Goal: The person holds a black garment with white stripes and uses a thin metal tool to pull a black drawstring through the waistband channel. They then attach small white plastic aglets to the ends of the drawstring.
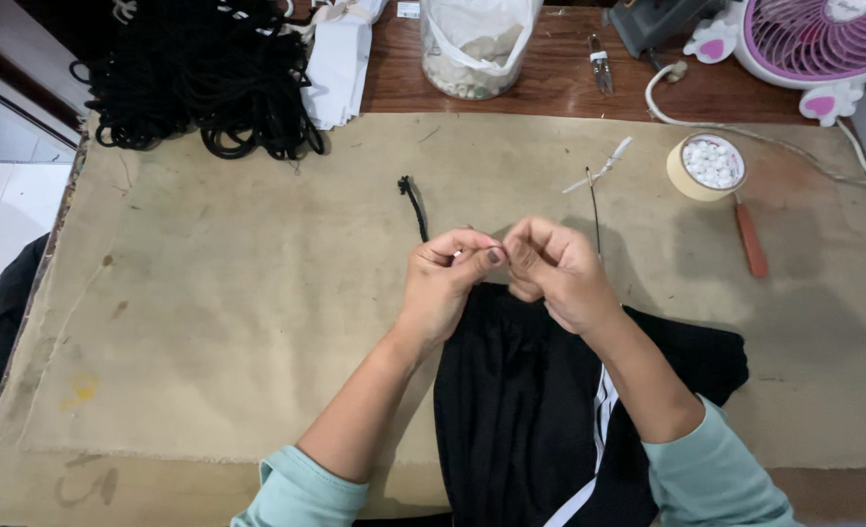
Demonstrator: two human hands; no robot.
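Note:
My left hand (444, 279) and my right hand (553, 268) meet above the top edge of a black garment with white stripes (540, 410) that lies on the table. The left fingers pinch a black drawstring cord (414, 203) whose knotted end trails away up and to the left. The right fingers are closed on something small beside the left thumb; what it is stays hidden. A thin metal wire tool with a white tip (597, 185) rises from behind the right hand.
A beige cloth (208, 293) covers the wooden table. A heap of black cords (199, 83) lies at the back left, with white paper pieces (340, 63) and a clear plastic bag (472, 44) beside it. A tape roll holding white beads (706, 166), an orange-handled tool (750, 239) and a pink fan (823, 44) stand at the right.

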